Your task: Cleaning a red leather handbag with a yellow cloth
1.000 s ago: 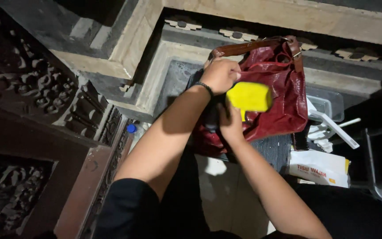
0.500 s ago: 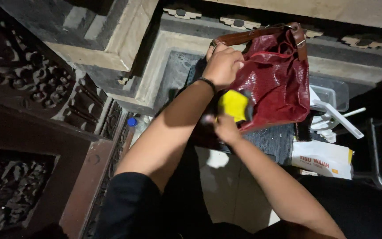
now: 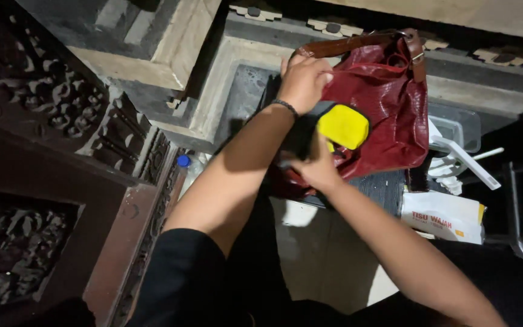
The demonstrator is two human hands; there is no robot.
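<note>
Mid-step, by the look of it: yellow block [image 3: 344, 125] is being worked at the mouth of the red bag [image 3: 388, 112], upper centre-right of frame; left hand [image 3: 304, 82] is clenched on the bag's rim near the brown strap [image 3: 346, 44]; right hand [image 3: 316, 169] pinches the block from below; white tissue pack [image 3: 443, 217] lies lower right; next move likely needs the mouth held wide.
</note>
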